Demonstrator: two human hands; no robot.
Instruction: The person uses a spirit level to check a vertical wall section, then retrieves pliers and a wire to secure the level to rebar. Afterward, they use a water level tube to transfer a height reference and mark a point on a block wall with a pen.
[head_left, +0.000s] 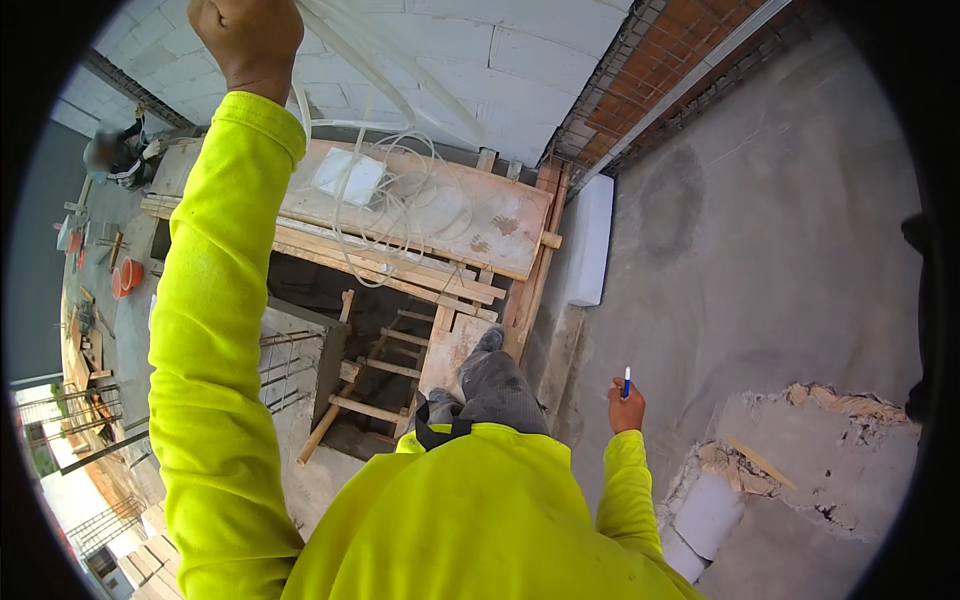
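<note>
My left hand is raised at the top edge, closed in a fist close to the white block wall. What its fingers hold, if anything, is hidden. Strands of a clear hose run right beside it and drop into loose coils on a plank platform. Low on the right, my right hand is closed around a marker pen, blue with a white end, pointing up from the fist.
I stand on boards beside an opening with a wooden ladder. A white slab lies on the plank platform. A white block stands by the wall's end. Broken concrete is at lower right. Far left, another person crouches near orange buckets.
</note>
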